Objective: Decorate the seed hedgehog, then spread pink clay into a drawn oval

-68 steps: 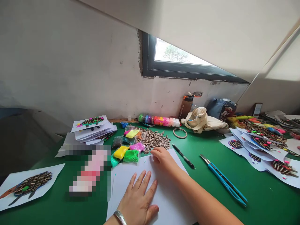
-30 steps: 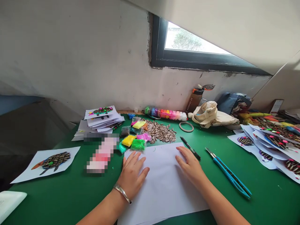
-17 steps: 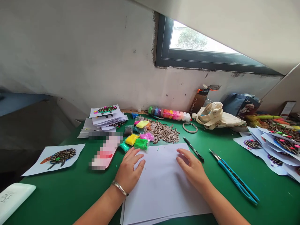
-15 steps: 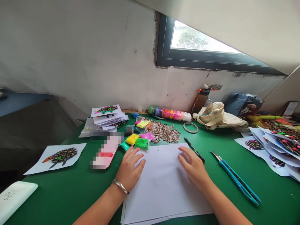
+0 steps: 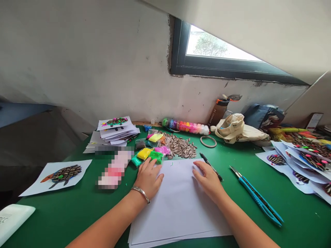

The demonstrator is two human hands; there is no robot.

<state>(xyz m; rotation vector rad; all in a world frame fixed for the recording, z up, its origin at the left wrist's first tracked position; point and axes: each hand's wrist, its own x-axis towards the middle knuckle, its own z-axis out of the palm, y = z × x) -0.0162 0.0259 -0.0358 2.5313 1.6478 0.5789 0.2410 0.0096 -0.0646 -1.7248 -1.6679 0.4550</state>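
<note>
A small stack of white paper lies on the green table in front of me. My left hand, with a silver bangle at the wrist, is over the sheet's left edge, fingers apart and holding nothing. Its fingertips reach the green clay packet; whether they touch it I cannot tell. Over the sheet's right side is my right hand, empty, with fingers loosely curved and apart. A black pen lies just beyond it. A tiny green mark or scrap shows near the sheet's top edge.
Sunflower seeds lie in a pile behind the paper, beside a yellow clay packet. To the right are a blue utility knife, a tape roll and seed pictures. At left lie another seed picture and a white device.
My left hand has moved slightly right and forward, towards the green clay packet. The right hand stays at the paper's right side. The whole view has shifted a little.
</note>
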